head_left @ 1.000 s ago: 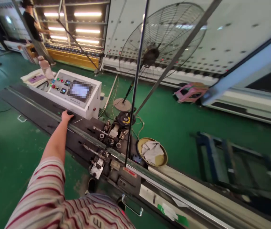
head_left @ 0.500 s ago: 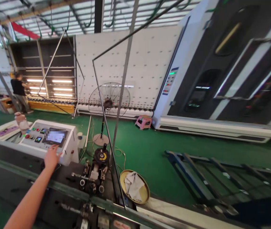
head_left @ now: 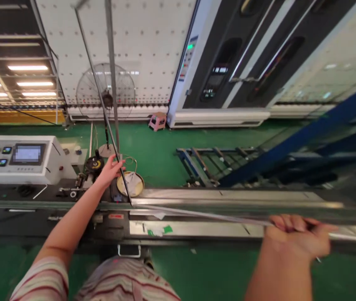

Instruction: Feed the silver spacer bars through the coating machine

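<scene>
Metal spacer bar [head_left: 197, 214], frame centre: right hand [head_left: 293, 238] fist-closed around it, left hand [head_left: 110, 169] loosely open at its upright leg [head_left: 102, 100]. Lifting off bender [head_left: 71, 207]; next, steady two-handed carry.

Layout along the long machine bed, seen from above the person's arms.

The machine bed [head_left: 197, 228] runs across the middle of the frame from left to right. On it at the left edge sits the control console [head_left: 21, 159], and just right of that a cluster of machine parts [head_left: 87, 175], then a round dish [head_left: 130, 184] holding a cloth. A thin metal strip [head_left: 102, 100] rises from the bed beside the dish toward the top of the frame, and another length of it [head_left: 203, 215] lies along the bed to the right. Behind the bed, a standing fan [head_left: 105, 90] is at upper left, a small stool [head_left: 157, 121] near centre, and a floor rack [head_left: 209, 165] to the right.
</scene>
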### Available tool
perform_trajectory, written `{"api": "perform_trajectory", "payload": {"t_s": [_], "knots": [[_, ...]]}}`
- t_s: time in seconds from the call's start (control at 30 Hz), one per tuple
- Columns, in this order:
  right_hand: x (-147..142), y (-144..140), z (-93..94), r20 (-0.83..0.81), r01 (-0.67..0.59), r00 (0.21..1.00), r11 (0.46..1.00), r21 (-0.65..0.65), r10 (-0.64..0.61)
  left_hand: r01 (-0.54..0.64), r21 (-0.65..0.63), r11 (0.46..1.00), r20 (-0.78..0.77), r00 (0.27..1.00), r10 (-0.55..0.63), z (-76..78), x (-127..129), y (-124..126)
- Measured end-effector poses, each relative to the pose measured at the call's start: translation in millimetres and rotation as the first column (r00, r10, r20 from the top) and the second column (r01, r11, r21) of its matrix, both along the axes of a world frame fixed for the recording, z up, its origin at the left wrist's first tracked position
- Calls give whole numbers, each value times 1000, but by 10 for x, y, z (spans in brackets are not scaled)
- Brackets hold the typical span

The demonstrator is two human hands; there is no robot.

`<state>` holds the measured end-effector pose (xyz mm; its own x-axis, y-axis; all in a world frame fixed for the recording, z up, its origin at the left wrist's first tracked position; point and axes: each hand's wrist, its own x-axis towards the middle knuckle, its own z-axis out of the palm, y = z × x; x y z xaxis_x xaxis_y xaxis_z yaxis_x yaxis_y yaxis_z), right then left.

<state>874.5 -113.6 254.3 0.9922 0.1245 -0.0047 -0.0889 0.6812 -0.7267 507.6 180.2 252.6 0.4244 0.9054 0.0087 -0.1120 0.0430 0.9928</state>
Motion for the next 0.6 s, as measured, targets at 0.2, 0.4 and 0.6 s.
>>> {"api": "perform_trajectory", "payload": {"t_s": [0.2,0.4,0.6], "knots": [[778,-405,-651,-113,-98,986,979,176,119,-11,270,963,-235,969,77,-36,302,-402],[1310,-494,-1239,-171,-174,962,958,228,215,-169,361,917,-156,959,238,-175,635,-868],[1710,-340,-1851,-187,-50,982,933,-357,-19,-194,481,855,-172,935,309,-280,914,-1446]]}}
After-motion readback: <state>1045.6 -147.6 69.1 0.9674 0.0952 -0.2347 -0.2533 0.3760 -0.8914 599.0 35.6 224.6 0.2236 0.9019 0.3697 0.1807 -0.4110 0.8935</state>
